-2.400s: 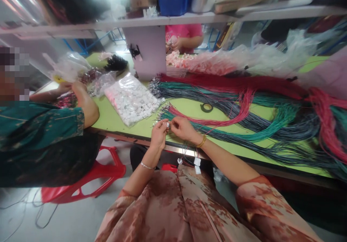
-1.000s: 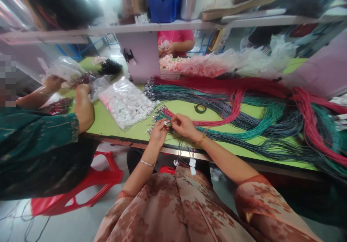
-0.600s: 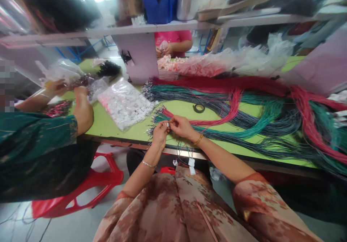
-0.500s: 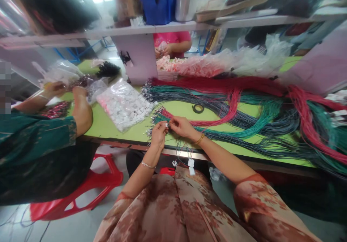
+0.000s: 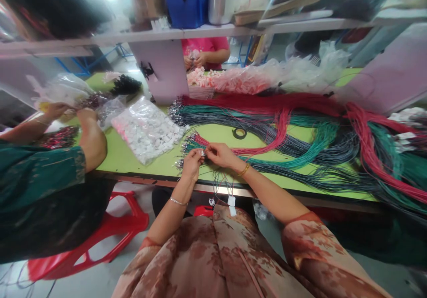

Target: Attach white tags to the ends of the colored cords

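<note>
My left hand (image 5: 193, 161) is closed on a small white connector (image 5: 202, 153), held just above the front edge of the green bench. Close against it, my right hand (image 5: 220, 155) pinches at the connector's right side; whatever is between its fingertips is too small to make out. Thin wires (image 5: 223, 183) hang below my hands over the bench edge, with white connectors (image 5: 231, 201) at their lower ends. Behind my hands lie bundles of red wires (image 5: 256, 148), green wires (image 5: 283, 162) and dark grey wires (image 5: 310, 178), their metal-tipped ends (image 5: 187, 149) pointing left.
A clear bag of white connectors (image 5: 148, 131) lies left of the wires. A roll of black tape (image 5: 239, 133) sits among them. At left a co-worker's arm (image 5: 91, 140) rests on the bench, beside a red stool (image 5: 123, 227). A shelf (image 5: 233, 32) crosses above, holding a blue bin (image 5: 187, 6).
The whole view has shifted slightly, so most things appear a little further left. My two hands stay together at the white connector, with hardly any change in their grip.
</note>
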Demonstrator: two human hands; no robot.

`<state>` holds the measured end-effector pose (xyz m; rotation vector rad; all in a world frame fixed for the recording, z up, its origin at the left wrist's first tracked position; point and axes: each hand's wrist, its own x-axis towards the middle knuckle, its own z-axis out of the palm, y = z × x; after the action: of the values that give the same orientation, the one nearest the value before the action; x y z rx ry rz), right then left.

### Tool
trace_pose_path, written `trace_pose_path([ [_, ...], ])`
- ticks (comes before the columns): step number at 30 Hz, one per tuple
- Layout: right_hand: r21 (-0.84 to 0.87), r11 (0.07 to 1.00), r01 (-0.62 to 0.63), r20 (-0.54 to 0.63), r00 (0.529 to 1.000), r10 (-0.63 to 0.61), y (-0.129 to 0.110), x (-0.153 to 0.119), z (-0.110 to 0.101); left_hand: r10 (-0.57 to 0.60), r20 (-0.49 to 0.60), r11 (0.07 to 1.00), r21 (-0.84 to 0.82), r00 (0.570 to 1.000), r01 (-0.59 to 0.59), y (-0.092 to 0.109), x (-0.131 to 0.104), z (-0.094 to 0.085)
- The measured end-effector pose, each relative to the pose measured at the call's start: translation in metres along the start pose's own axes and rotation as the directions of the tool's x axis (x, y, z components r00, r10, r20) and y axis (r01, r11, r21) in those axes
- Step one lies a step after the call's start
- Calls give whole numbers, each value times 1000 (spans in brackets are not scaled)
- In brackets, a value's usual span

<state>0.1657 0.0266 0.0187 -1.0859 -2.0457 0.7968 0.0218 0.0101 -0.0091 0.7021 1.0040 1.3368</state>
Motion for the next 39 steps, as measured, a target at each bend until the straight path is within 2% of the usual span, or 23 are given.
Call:
trace_pose_path([
  [5, -101, 994, -40, -3, 999, 40, -6, -3, 4, 47, -10, 998, 49, 999, -46, 0, -2, 2],
  [7, -113, 993, -28, 43, 999, 33, -7, -1, 0, 19, -5, 998, 68, 1000, -18, 0, -5, 2],
  [9, -126, 992, 10, 125, 992, 6, -4, 3, -15, -25, -6, 997, 76, 1000, 25, 1, -7, 1],
  [11, -207, 978, 6, 142, 990, 24, 4, 7, -39, -47, -6, 996, 75, 999, 47, 2, -9, 0],
  [13, -376, 921, -103, 44, 991, 129, 16, 9, -66, -51, 5, 996, 70, 999, 51, 3, -11, -2],
  [16, -617, 708, -343, -155, 935, 319, 40, 6, -94, -54, 19, 989, 138, 998, 50, 6, -16, -5],
  [18, -694, 610, -383, -191, 914, 357, 56, 2, -99, -38, 7, 956, 290, 999, 35, 12, -21, -6],
  [20, -709, 609, -356, -181, 926, 332, 67, -1, -99, -12, 7, 876, 483, 1000, 6, 21, -29, -7],
  [21, -687, 643, -338, -176, 936, 304, 68, -2, -97, -14, 24, 827, 562, 1000, -2, 26, -33, -7],
  [23, -552, 784, -284, -151, 959, 241, 62, -4, -94, -56, 49, 773, 634, 997, 12, 36, -40, -6],
  [25, -271, 942, -199, -84, 980, 183, 43, -6, -90, -109, 22, 809, 583, 994, 76, 42, -45, -4],
  [26, -93, 983, -158, -35, 987, 155, 30, -8, -86, -125, -14, 845, 522, 992, 114, 43, -47, -3],
  [28, 185, 976, -116, 97, 990, 99, 1, -14, -75, -126, -97, 911, 384, 987, 154, 42, -48, 0],
  [29, 267, 958, -108, 168, 984, 64, -12, -19, -69, -122, -125, 931, 329, 985, 157, 39, -49, 1],
  [31, 298, 950, -93, 219, 975, 26, -31, -28, -53, -108, -146, 956, 256, 983, 143, 34, -49, 2],
  [33, 238, 968, -79, 204, 979, 30, -38, -37, -39, -89, -135, 970, 213, 987, 116, 28, -50, 2],
  [39, 105, 987, -119, 124, 987, 106, -32, -51, -17, -51, -80, 972, 225, 995, 68, 24, -53, -3],
])
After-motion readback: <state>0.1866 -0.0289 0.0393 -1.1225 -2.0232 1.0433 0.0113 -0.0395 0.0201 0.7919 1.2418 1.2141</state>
